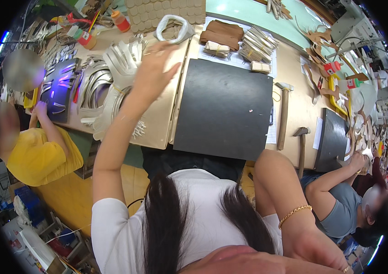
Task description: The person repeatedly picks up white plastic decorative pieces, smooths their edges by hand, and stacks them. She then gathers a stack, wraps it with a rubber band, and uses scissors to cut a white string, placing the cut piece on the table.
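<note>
My left hand (156, 72) reaches out over the pale tabletop with its fingers spread and nothing in it. Just beyond its fingertips sits a white plastic bag (186, 30) with its mouth folded open. Curved pale strips (97, 86) lie heaped to the left of that hand and forearm. A black board (223, 107) lies flat in front of me. My right arm is bent up and back toward the camera, with a gold bracelet at the wrist. At the lower right edge my right hand (313, 247) shows in part, and its fingers cannot be made out.
Behind the board are folded brown pieces (221, 34) and bundled pale strips (257, 44). Two hammers (283, 116) (302, 148) lie right of it. Bottles (82, 37) stand at the far left. A person in yellow (43, 155) works left, another in grey-blue (335, 205) right.
</note>
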`<state>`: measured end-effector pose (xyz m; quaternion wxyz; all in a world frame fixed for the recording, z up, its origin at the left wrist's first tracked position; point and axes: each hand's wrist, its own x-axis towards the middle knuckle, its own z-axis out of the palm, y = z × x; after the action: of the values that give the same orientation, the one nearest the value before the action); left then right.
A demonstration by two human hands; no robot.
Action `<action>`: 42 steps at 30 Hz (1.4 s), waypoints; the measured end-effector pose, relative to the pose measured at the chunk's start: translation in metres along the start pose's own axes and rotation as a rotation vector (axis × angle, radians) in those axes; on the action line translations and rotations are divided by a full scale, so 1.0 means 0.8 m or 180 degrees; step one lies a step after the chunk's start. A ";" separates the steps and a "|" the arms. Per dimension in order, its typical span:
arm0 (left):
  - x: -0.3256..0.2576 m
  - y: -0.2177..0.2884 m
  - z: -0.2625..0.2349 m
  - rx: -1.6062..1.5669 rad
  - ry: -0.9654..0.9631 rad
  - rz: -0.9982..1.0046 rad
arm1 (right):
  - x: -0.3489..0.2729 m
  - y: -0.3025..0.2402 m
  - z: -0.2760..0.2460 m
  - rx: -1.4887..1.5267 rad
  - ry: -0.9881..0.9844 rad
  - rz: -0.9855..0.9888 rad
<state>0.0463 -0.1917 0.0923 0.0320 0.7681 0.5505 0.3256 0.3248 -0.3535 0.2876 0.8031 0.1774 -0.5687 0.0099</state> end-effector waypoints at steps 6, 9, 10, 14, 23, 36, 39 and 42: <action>0.101 0.006 0.147 0.0406 -0.0686 0.0627 | 0.020 -0.005 -0.012 -0.0724 -0.0293 -0.0470; 0.124 -0.001 0.189 0.0755 -0.0953 0.0773 | 0.026 -0.012 -0.017 -0.1656 -0.0403 -0.0707; 0.126 -0.005 0.197 0.0860 -0.1027 0.0816 | 0.027 -0.013 -0.019 -0.1855 -0.0528 -0.0648; 0.127 -0.015 0.210 0.0897 -0.0854 0.0872 | 0.030 -0.015 -0.027 -0.2014 -0.0942 -0.0392; 0.084 0.033 0.133 -0.1881 -0.0277 -0.0607 | 0.034 -0.019 -0.037 -0.2236 -0.0557 -0.1249; -0.073 0.086 0.079 -0.7073 -0.1534 -0.3064 | -0.095 -0.007 -0.055 -0.1879 -0.0426 0.1678; -0.084 0.095 0.066 -0.6966 -0.1546 -0.2775 | -0.197 0.026 -0.068 -0.2394 -0.1999 0.3520; -0.092 0.104 0.059 -0.6755 -0.1381 -0.2781 | -0.251 0.029 -0.071 -0.2593 -0.2273 0.3476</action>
<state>0.1266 -0.2737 0.0550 0.8606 0.1407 0.2026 0.4455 0.3007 -0.2773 0.0934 0.4539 -0.4459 -0.7592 0.1370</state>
